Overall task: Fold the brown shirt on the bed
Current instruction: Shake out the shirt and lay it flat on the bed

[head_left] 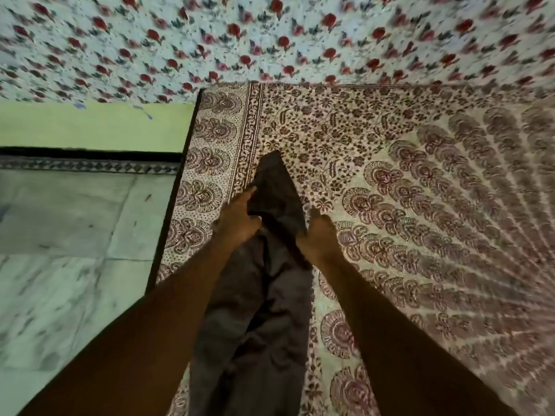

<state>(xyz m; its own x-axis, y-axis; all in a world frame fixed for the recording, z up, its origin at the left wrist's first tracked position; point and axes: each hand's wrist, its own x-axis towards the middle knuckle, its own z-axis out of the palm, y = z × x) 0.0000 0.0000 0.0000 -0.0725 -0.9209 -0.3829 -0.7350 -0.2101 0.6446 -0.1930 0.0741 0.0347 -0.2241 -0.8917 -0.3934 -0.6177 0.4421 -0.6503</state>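
I see the shirt (264, 295) as plain dark brown, unpatterned. The bedspread (420, 205) is cream, block-printed in maroon: floral medallions along its border, small leaf sprigs within, radiating scalloped rows at right. The curtain (270, 37) is pale blue-white with red flowers and dark leaves. The wall (90, 124) is light green; the floor (66, 235) is mottled grey-white.

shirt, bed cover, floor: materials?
Brown shirt: soft woven cloth, probably cotton; matte, creased, drapes limply.
Bed cover: thin printed cloth, likely cotton; matte, block-print-like floral pattern.
Floor: stone-like slabs, perhaps marble; grey veining, joints, faint sheen.
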